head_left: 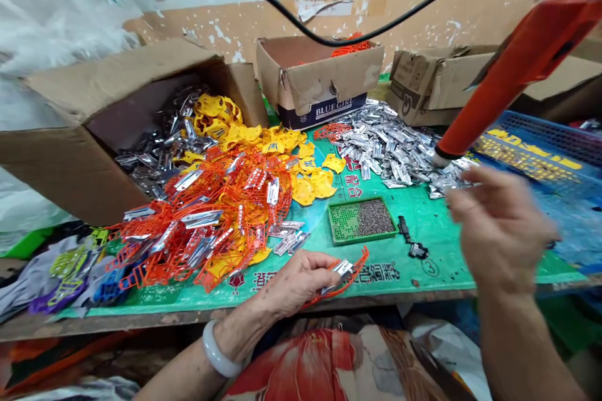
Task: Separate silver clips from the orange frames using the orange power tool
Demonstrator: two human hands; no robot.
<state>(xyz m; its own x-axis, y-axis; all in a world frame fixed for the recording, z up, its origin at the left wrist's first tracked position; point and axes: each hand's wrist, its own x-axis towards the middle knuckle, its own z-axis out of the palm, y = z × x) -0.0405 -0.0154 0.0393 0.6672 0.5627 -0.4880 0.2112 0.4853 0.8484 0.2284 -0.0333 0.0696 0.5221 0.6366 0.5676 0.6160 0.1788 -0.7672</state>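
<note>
My left hand is closed at the table's front edge, pinching an orange plastic frame with a silver plate lying on it. My right hand is raised at the right and smeared by motion; its fingers look bent, but whether they hold anything is unclear. Just above it an orange electric screwdriver slants down, its white tip end near my fingers. A green tray of small screws sits between my hands, with small black parts beside it.
Orange frames with silver plates and yellow pieces are heaped at left, before a tipped cardboard box. Silver plates pile up at back right. More boxes line the wall; a blue basket stands right. A black cable hangs overhead.
</note>
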